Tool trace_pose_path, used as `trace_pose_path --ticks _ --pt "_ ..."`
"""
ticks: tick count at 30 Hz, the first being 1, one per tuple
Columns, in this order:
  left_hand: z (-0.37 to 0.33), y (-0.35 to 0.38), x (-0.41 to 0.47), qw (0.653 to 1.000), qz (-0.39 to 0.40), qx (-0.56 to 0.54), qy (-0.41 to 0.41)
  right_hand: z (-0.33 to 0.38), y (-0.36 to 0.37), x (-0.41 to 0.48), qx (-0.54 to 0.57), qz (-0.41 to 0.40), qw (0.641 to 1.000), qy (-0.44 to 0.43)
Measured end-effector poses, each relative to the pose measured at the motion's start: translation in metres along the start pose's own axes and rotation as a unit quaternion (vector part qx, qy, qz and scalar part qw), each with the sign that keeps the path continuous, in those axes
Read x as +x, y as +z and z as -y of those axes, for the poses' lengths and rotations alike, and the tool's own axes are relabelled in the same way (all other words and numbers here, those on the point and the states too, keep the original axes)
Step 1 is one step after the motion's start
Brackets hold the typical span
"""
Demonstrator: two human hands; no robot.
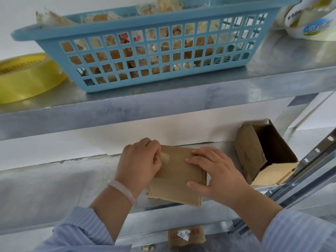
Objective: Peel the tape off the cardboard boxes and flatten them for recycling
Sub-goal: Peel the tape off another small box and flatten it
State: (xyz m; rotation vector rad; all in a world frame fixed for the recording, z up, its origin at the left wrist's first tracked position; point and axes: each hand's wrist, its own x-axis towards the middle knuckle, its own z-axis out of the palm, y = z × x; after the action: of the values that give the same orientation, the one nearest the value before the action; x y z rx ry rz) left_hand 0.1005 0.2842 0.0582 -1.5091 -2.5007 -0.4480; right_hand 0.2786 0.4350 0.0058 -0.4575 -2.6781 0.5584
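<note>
Tape end hidden under curled left hand pinching it; right hand flat, pressing box.

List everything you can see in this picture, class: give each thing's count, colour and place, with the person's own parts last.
basket: one, light blue, upper tier, holding tape scraps
yellow tape roll: one, yellow, upper tier, left of basket
white tape roll: one, whitish, upper tier, far right
shelving: one unit, grey metal, several tiers
closed box: one, brown, middle tier, under both hands
tape strip: one, pale tan, on closed box
open box: one, brown, middle tier, right, on its side
labelled box: one, brown, lower tier
bracelet: one, pale, left wrist
sleeves: two, blue striped
left hand: pinches tape strip
right hand: presses closed box
</note>
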Motion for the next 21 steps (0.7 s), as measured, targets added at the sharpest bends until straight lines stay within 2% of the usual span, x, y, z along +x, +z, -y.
trace_pose_path --ticks 3,6,8,12,17,21 --pt "0.004 0.001 -0.006 1.0 -0.008 -0.013 0.01 0.0 0.001 0.002 -0.006 0.01 1.0 0.005" --pt "0.008 0.003 -0.006 0.986 0.073 -0.144 -0.03 0.001 0.001 0.002 -0.012 0.019 1.0 0.006" --pt "0.009 0.004 -0.005 0.977 0.115 -0.176 -0.041 0.002 0.0 0.003 -0.014 0.019 1.0 0.005" --pt "0.005 0.006 -0.006 0.969 0.1 -0.203 -0.098 0.004 -0.002 0.006 -0.012 0.024 1.0 0.005" --pt "-0.004 0.005 0.001 0.982 0.121 -0.119 -0.087 0.005 -0.002 0.005 -0.008 0.028 0.999 0.012" --pt "0.004 -0.002 -0.003 0.992 0.021 -0.06 -0.111 0.005 -0.004 0.005 -0.004 0.022 1.0 0.014"
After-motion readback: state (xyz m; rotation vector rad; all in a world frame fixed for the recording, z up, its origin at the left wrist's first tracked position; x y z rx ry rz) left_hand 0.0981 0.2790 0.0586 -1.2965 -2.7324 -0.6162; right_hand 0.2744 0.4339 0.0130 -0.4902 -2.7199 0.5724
